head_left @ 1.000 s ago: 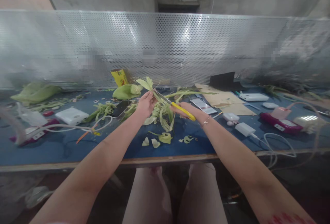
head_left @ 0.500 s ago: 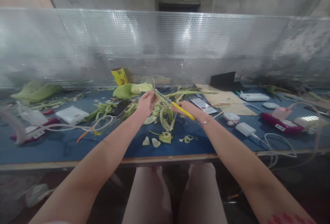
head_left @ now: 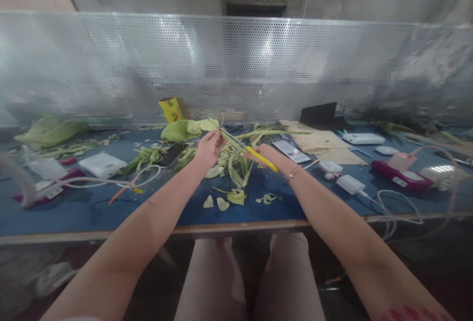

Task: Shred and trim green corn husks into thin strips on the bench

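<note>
My left hand (head_left: 212, 144) is closed, its fingertips pinching a pale green vegetable piece (head_left: 209, 124) above the table. Fingers in front hide part of that piece. A rounder green vegetable part (head_left: 180, 130) lies just beyond it to the left; whether the two are joined I cannot tell. My right hand (head_left: 263, 154) is wrapped around a yellow-handled knife (head_left: 262, 158), its thin metal blade slanting up left to my left fingertips. Long green peel strips (head_left: 237, 169) are heaped beneath both hands. Small pale pieces (head_left: 222, 204) and a curled peel (head_left: 236, 196) lie nearer the front edge.
A yellow box (head_left: 171, 109) stands before the perforated metal screen (head_left: 258, 65). Right of my hands are a phone (head_left: 291, 151), cardboard (head_left: 340, 156) and a white charger (head_left: 350, 185) with its cable. Purple power strips (head_left: 402, 178) and a white box (head_left: 102, 164) flank the blue table (head_left: 258, 212).
The pale piece at my left fingertips shows a slightly different shape, with more of the round green part exposed. Both hands and the knife stay almost in place.
</note>
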Available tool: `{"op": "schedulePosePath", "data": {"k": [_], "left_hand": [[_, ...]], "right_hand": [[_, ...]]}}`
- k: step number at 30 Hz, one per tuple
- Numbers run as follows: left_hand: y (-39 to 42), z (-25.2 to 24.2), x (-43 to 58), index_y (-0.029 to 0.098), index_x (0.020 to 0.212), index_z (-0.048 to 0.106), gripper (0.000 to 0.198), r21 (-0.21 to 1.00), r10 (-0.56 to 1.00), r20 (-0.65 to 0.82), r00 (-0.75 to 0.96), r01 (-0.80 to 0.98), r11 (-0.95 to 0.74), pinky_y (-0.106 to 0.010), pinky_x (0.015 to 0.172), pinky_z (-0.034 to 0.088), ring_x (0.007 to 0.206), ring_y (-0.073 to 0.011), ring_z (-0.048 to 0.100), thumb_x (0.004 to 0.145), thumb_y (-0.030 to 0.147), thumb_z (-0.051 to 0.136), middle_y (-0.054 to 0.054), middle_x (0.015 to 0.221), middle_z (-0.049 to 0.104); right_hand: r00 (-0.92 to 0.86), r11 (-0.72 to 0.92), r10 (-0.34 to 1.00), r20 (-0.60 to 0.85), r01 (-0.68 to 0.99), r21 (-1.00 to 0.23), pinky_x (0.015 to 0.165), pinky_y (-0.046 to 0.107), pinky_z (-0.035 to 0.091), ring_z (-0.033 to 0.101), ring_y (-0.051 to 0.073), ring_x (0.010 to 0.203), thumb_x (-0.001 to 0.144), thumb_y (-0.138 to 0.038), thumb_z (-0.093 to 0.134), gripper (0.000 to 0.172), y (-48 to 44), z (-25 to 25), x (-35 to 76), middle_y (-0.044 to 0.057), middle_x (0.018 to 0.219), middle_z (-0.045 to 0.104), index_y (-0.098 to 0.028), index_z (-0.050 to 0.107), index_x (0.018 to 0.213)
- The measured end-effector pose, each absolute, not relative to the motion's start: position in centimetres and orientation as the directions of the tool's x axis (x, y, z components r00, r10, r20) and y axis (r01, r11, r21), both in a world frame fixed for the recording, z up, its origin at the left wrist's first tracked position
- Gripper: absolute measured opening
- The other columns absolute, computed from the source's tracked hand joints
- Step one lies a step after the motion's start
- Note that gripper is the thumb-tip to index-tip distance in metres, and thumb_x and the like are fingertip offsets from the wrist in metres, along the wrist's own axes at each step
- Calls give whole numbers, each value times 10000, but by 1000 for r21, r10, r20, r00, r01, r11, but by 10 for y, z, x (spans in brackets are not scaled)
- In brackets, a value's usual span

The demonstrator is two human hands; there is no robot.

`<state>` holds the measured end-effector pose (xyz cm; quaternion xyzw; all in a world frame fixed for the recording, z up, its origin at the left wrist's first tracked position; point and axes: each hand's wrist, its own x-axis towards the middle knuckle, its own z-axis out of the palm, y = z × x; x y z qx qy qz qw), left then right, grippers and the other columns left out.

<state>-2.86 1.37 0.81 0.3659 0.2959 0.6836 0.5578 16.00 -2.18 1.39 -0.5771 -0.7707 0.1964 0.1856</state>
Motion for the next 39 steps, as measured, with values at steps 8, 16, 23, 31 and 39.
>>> {"op": "schedulePosePath", "data": {"k": [8, 16, 23, 31, 39], "left_hand": [[17, 6, -30, 140, 689, 588, 79, 803, 979, 180, -95, -561, -202, -168, 657, 518, 589, -41, 546, 741, 126, 645, 15, 642, 593], [12, 8, -29, 132, 722, 606, 34, 822, 980, 183, -75, -535, -194, -207, 675, 510, 570, -52, 540, 742, 128, 634, 12, 625, 588], [16, 7, -31, 139, 704, 551, 71, 876, 980, 161, -121, -440, -198, -276, 678, 508, 641, -108, 604, 773, 146, 568, -28, 712, 636], [22, 1, -33, 147, 669, 512, 132, 914, 962, 222, -159, -310, -262, -270, 618, 495, 578, -106, 573, 676, 199, 633, 9, 618, 586], [17, 1, -30, 136, 652, 531, 111, 923, 958, 242, -151, -268, -275, -261, 616, 486, 591, -103, 577, 595, 146, 626, 17, 626, 581]], "right_hand": [[-223, 254, 967, 123, 882, -397, 453, 235, 287, 478, 144, 456, 743, -622, 562, 538, -28, 16, 151, 8, 372, 324, -200, 427, 439], [-212, 240, 971, 114, 866, -439, 491, 239, 341, 558, 181, 551, 762, -659, 500, 535, -30, 20, 150, 49, 464, 459, -183, 504, 518], [-301, 348, 933, 198, 894, -283, 650, 263, 421, 648, 248, 806, 788, -726, 360, 632, -26, 15, 164, 141, 820, 669, -161, 629, 884], [-225, 269, 955, 196, 933, -241, 843, 289, 422, 612, 275, 1035, 767, -743, 371, 745, -27, 10, 164, 174, 1033, 672, -127, 593, 1124], [-204, 253, 955, 217, 939, -233, 766, 290, 431, 629, 272, 970, 772, -735, 374, 734, -26, 11, 165, 148, 992, 682, -148, 589, 1155]]}}
